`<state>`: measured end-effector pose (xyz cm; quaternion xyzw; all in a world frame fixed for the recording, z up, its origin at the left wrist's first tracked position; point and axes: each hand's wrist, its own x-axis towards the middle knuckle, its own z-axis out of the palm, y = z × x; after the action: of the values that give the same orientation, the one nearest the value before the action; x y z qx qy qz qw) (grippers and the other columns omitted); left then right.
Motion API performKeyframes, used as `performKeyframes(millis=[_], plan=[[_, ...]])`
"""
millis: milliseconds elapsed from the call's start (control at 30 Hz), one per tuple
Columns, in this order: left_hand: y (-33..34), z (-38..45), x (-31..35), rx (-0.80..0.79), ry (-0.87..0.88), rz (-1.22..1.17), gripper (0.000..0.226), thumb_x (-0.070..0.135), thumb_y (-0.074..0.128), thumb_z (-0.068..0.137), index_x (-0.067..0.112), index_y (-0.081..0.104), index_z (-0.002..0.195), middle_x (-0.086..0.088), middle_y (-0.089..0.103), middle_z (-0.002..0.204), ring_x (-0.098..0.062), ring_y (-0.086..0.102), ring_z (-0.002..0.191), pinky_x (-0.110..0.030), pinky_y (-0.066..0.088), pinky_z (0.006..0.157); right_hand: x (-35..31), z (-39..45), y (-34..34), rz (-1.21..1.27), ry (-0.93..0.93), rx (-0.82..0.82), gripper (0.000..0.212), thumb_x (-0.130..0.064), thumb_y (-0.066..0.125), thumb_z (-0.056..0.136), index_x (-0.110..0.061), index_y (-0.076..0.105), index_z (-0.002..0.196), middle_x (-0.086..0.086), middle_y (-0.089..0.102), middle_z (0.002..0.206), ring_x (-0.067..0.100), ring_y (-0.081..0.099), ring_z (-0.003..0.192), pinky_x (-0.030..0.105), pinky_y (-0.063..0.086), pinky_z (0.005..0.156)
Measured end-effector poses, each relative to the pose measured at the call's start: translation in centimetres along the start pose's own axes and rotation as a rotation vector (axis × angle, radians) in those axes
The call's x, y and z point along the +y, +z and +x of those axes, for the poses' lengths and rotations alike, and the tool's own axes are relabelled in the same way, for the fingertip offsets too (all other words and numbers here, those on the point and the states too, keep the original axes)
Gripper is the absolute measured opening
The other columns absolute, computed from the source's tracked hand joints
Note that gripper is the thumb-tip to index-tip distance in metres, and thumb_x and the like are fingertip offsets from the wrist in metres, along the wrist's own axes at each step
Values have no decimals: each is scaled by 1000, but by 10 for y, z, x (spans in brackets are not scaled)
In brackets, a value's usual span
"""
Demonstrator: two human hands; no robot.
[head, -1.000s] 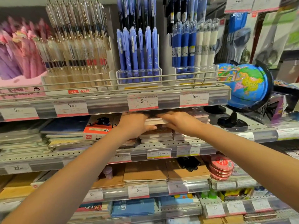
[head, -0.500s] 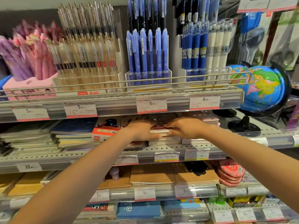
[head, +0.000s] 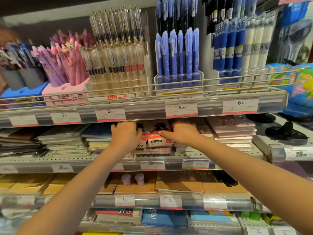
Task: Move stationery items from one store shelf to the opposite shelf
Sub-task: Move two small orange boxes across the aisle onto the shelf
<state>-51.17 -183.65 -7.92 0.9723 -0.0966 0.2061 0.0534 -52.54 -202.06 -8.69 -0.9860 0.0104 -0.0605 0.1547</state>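
Two red-and-white notebooks point(head: 158, 139) lie side by side on top of a stack on the second shelf point(head: 169, 157). My left hand point(head: 126, 134) is curled over the left one, fingers reaching back under the shelf above. From the right, my right hand point(head: 183, 134) clasps the other one, its thumb lying across the red cover. The far ends of the notebooks and my fingertips are hidden under the upper shelf's price rail point(head: 144, 112).
Pen displays point(head: 177, 53) fill the top shelf behind a wire rail. A globe point(head: 299, 85) on a black stand sits at the right. Pink notebooks point(head: 233, 131) and dark stacks point(head: 62, 139) flank my hands. Brown notebooks point(head: 179, 182) lie on the shelf below.
Both hands have shifted left from the pale notebook stack onto the red-and-white notebooks. The view has also moved closer and leftward.
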Motion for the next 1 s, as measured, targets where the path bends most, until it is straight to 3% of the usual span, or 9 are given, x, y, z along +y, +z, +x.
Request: performKeyframes(millis=[100,233,300,400,533,667,733,900,1000], plan=[[-2,2,-14,-107,-156,-17,45,45,42,91,5,60,100,-19,60,113,-37,46,112,-48,33,98,-11,2,5,-25,83,-77,63,-77,34,77,-16,50,66,2,55,76,23,55,86,35,41,78],[1,8,-27,-253,-300,-138,62,61,45,83,6,59,109,-21,52,129,-39,35,125,-49,32,102,-20,2,7,35,137,-107,81,-79,35,74,-11,56,112,11,60,120,31,52,116,44,38,102],[3,10,-30,-261,-333,-193,63,63,48,80,6,60,104,-20,54,126,-39,35,126,-48,33,101,-22,-1,6,71,167,-92,82,-75,40,76,-9,49,124,12,55,130,32,48,121,43,35,101],[5,10,-28,-216,-347,-242,54,60,54,79,8,60,92,-19,57,123,-39,35,128,-49,31,102,-25,0,8,131,189,-69,75,-71,46,77,-10,51,120,11,56,129,32,49,120,41,36,97],[8,9,-29,-200,-355,-372,46,56,58,78,11,51,69,-18,63,110,-39,46,116,-48,41,98,-29,0,10,208,201,-18,67,-67,52,75,-11,54,114,9,58,123,31,49,120,48,32,107],[6,6,-28,-128,-380,-653,37,38,68,77,4,59,90,-12,68,97,-28,61,94,-39,53,71,-33,-2,11,309,156,58,39,-54,60,77,-16,53,77,6,62,96,27,59,104,41,46,91],[1,6,-25,-124,-388,-759,31,25,70,78,2,61,97,-10,68,94,-24,64,84,-28,47,57,-35,-1,12,407,121,84,30,-44,64,78,-15,59,81,7,68,98,25,64,96,34,49,76],[-10,3,-24,-211,-533,-1113,37,2,68,77,5,44,106,-16,62,99,-28,66,78,-39,57,68,-33,4,14,748,153,45,30,-21,67,79,-6,60,103,14,69,105,27,66,96,39,54,83],[-16,-6,-28,-284,-612,-1275,50,-3,67,77,14,33,110,-15,58,92,-29,65,78,-42,57,69,-30,-4,13,988,211,32,24,-10,64,81,-7,51,100,17,67,104,29,66,92,39,55,70]])
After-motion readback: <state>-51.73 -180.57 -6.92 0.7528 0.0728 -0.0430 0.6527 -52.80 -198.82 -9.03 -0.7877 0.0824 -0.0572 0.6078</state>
